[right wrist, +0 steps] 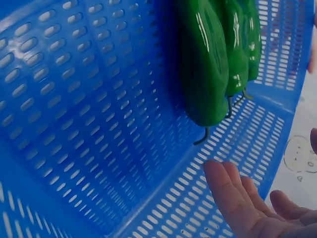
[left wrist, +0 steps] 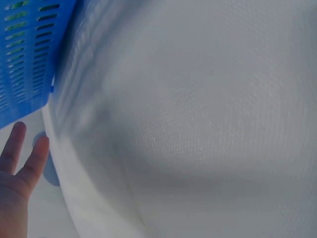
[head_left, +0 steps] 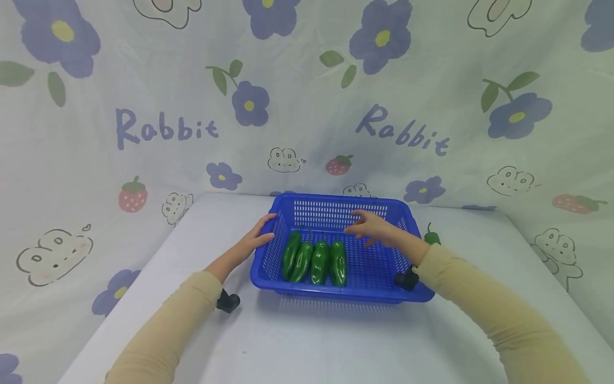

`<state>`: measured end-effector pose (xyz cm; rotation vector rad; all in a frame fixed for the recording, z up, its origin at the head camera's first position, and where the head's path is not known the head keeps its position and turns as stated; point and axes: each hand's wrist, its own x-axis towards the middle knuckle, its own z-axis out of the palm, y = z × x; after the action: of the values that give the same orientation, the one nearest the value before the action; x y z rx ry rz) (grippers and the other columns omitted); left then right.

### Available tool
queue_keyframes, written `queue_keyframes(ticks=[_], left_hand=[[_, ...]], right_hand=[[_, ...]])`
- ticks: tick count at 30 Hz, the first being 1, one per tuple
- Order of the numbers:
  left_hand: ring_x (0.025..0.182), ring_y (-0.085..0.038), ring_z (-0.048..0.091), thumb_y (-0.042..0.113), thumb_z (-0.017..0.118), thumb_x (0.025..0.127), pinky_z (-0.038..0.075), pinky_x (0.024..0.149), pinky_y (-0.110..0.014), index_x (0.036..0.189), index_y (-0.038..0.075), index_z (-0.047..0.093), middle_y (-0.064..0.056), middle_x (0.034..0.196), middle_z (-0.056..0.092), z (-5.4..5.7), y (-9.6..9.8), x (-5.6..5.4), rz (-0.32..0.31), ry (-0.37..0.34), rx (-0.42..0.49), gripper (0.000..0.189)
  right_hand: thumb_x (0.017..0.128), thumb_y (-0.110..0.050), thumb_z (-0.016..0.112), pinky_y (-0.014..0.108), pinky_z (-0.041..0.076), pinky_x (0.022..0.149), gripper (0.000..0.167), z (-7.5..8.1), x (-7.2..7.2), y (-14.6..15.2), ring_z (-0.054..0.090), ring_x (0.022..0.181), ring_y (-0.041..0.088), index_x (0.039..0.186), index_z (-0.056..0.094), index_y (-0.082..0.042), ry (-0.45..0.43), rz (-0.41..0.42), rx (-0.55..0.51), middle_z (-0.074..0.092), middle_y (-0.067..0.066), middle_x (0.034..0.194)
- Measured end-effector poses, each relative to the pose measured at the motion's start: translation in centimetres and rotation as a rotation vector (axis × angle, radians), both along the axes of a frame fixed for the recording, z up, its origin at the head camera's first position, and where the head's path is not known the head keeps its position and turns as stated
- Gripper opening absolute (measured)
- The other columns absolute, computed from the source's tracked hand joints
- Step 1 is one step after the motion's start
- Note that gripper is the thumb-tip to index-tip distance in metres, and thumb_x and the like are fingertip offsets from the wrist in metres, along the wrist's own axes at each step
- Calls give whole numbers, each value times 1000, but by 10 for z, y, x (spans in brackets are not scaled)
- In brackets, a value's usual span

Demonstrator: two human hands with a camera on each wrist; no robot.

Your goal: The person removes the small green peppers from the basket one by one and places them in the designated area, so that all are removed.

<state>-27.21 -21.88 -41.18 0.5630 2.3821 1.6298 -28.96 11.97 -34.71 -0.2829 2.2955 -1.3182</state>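
Observation:
Several green peppers (head_left: 320,262) lie side by side in the left half of a blue plastic basket (head_left: 342,292), stems toward the far wall. My left hand (head_left: 256,236) rests at the basket's left rim with fingers extended; the left wrist view shows its fingers (left wrist: 33,163) just below the slotted wall. Over the inside of the basket, my right hand (head_left: 376,228) hovers with fingers spread and holds nothing. In the right wrist view that hand is near the stem of the closest pepper (right wrist: 205,74), apart from it.
Another green pepper (head_left: 431,237) lies on the white table (head_left: 307,346), just right of the basket and partly behind the right forearm. Behind the table hangs a printed cloth (head_left: 307,106) with flowers and rabbits. Black wrist cameras (head_left: 406,278) sit on both wrists.

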Motion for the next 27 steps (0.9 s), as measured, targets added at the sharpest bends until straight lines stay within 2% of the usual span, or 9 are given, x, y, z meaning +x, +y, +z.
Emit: queue_keyframes(ticks=[8, 13, 20, 27], left_hand=[[136, -43, 11, 23, 39, 94, 11, 107, -60, 145, 14, 12, -21, 151, 3, 1, 0, 1, 2, -14, 1, 59], [136, -43, 11, 24, 40, 93, 11, 107, -60, 145, 14, 12, -22, 151, 4, 1, 0, 1, 7, -10, 7, 59], [135, -46, 13, 27, 40, 93, 16, 105, -61, 145, 14, 11, -23, 150, 3, -2, 0, 1, 6, -13, 9, 61], [135, -46, 12, 27, 40, 93, 14, 105, -62, 145, 13, 12, -23, 151, 2, -2, 0, 0, 2, 2, 7, 61]], right_hand=[[85, -18, 62, 50, 49, 82, 67, -13, -5, -11, 50, 110, 41, 140, 27, -2, 8, 16, 23, 45, 25, 128], [82, -17, 64, 45, 52, 75, 66, -23, -6, -15, 57, 97, 35, 138, 32, -1, -25, 39, 92, 49, 22, 125], [81, -19, 67, 39, 55, 67, 65, -35, -7, -19, 60, 90, 29, 135, 37, -2, -76, 64, 151, 53, 20, 117], [80, -20, 67, 39, 55, 64, 64, -42, -6, -25, 61, 92, 31, 134, 37, -1, -82, 102, 193, 54, 21, 117]])
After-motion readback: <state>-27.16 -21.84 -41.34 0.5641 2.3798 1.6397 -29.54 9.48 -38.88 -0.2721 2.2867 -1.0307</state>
